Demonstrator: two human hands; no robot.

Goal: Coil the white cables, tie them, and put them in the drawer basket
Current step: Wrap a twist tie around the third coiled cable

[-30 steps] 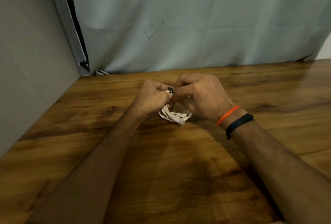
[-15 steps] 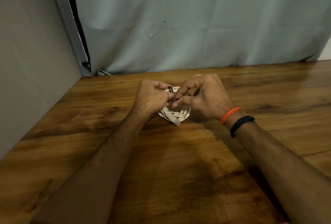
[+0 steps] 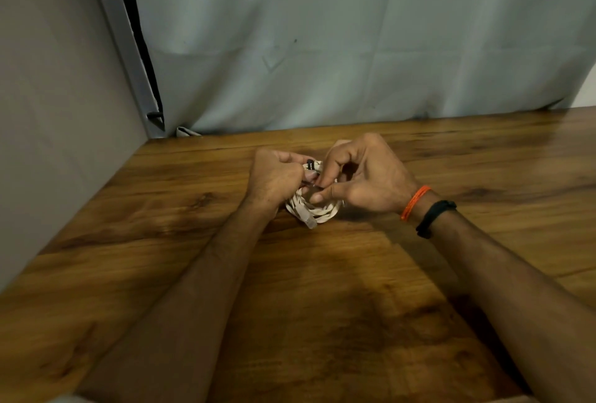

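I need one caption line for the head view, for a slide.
Both hands, left hand and right hand, pinch a thin dark tie over a coiled white cable on the wooden table.

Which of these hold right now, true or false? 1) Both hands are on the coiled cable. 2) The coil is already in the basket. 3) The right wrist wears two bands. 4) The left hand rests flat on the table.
1) True: left hand and right hand hold the white cable.
2) False: the coil sits on the wooden table; no basket shows.
3) True: orange band and black band.
4) False: its grip is curled on the cable.
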